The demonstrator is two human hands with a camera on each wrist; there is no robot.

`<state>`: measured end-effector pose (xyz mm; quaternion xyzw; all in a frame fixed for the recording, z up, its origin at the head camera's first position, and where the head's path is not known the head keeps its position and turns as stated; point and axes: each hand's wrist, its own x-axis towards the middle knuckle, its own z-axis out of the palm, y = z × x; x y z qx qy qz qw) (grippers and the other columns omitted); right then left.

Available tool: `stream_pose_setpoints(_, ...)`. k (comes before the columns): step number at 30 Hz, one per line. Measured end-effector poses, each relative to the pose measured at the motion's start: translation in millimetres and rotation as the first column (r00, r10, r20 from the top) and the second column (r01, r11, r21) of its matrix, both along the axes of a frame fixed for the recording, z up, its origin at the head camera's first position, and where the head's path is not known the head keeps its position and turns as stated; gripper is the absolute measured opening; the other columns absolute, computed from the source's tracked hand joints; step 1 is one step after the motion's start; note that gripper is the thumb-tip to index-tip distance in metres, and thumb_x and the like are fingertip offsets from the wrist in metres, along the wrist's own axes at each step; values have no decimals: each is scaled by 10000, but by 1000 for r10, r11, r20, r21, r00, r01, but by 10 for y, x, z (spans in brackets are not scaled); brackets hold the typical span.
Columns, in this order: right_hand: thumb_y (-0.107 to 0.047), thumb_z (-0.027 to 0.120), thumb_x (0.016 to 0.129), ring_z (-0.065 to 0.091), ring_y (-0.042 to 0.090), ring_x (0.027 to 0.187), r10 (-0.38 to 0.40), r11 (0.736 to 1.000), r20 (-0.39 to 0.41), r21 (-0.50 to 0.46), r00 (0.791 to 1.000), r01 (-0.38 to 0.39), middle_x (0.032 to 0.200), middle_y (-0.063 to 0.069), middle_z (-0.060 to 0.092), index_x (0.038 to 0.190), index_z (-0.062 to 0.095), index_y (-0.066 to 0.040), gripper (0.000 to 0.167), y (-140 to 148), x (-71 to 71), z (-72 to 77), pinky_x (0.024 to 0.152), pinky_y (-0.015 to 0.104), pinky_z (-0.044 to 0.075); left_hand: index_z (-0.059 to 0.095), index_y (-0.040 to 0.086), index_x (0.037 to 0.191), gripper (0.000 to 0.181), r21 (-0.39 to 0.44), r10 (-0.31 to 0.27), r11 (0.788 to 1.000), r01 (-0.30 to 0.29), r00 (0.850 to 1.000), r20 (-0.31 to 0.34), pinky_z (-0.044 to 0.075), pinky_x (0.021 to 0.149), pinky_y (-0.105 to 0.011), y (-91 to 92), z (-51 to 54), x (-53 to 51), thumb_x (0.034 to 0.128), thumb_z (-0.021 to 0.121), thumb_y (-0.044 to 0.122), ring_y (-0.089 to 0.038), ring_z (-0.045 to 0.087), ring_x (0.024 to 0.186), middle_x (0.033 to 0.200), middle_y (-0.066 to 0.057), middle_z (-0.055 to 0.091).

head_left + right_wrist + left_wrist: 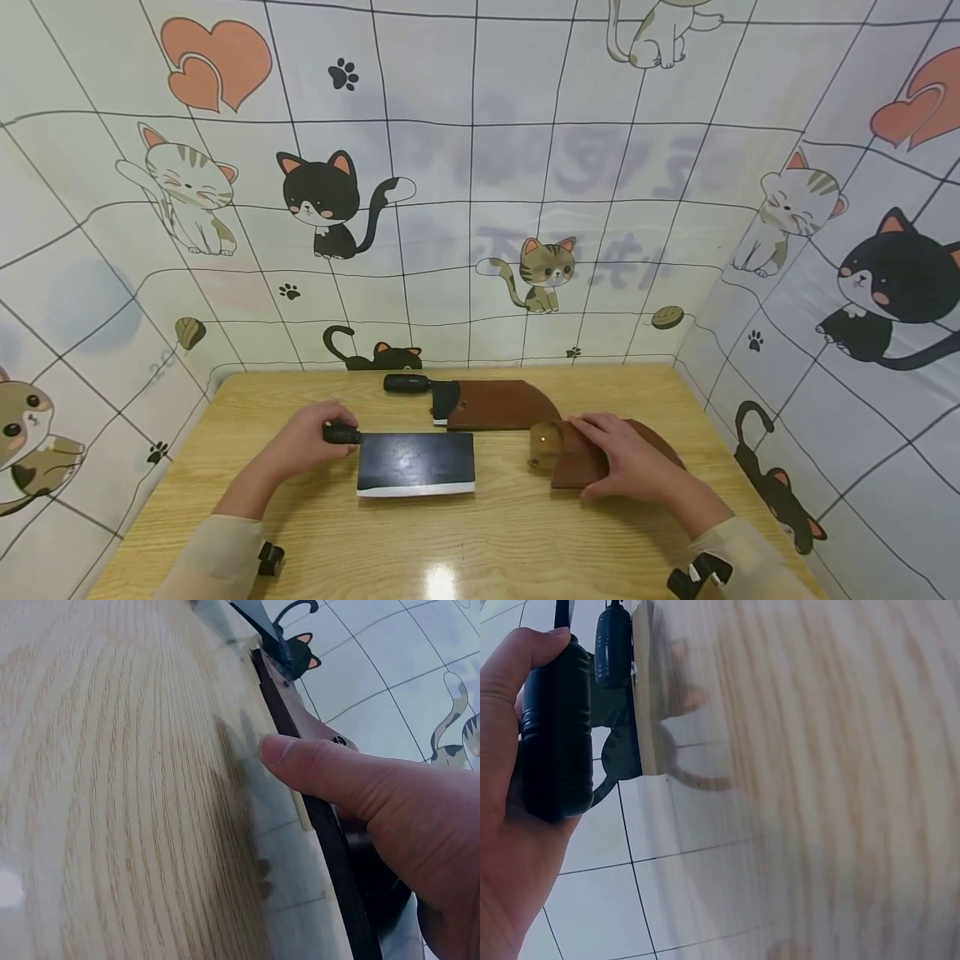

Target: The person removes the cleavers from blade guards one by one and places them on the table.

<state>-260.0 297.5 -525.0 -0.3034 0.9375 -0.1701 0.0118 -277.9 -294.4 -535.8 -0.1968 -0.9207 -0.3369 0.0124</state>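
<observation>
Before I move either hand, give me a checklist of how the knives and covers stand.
1. Left hand grips the cleaver by its black handle: ok.
2. Cleaver's edge covered: not ok; the blade is bare, pale edge toward the person.
3. Right hand touches the nearer brown sheath: ok; how firmly, cannot tell.
4. Nearer sheath empty: cannot tell; no handle shows, but the inside is hidden.
5. Rear knife fully sheathed: not ok; some blade shows beside its handle.
</observation>
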Motion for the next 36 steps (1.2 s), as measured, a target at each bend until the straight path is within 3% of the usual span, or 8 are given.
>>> stream_pose_setpoints(10,-575,996,777,466,486,1492,14,999,90,-33,996,-11,1633,221,478,1675,448,-34,1183,47,19,-43,1136,702,440,773,192,1073,286,-10,8,1000,-8,1000,21,581,873,-422,-85,-25,4,860,935,90,-171,676,1011,1086,58,722)
stream_pose_setpoints(23,-616,994,748,447,483,1511,-1,1000,150,-25,989,5,1656,203,463,1690,445,-99,1207,50,9,-128,1137,698,445,769,184,1051,285,-29,4,1000,-2,998,59,557,840,-397,-91,-65,-38,844,935,79,-165,654,962,1053,59,711)
stream_pose_setpoints(36,-600,990,756,379,531,1546,11,999,226,-48,974,0,1693,249,401,1704,420,-94,1216,92,-26,-172,1132,725,432,761,181,1053,269,-100,12,995,-5,997,72,555,935,-508,-62,-121,-43,876,929,67,-196,655,1030,1068,59,705)
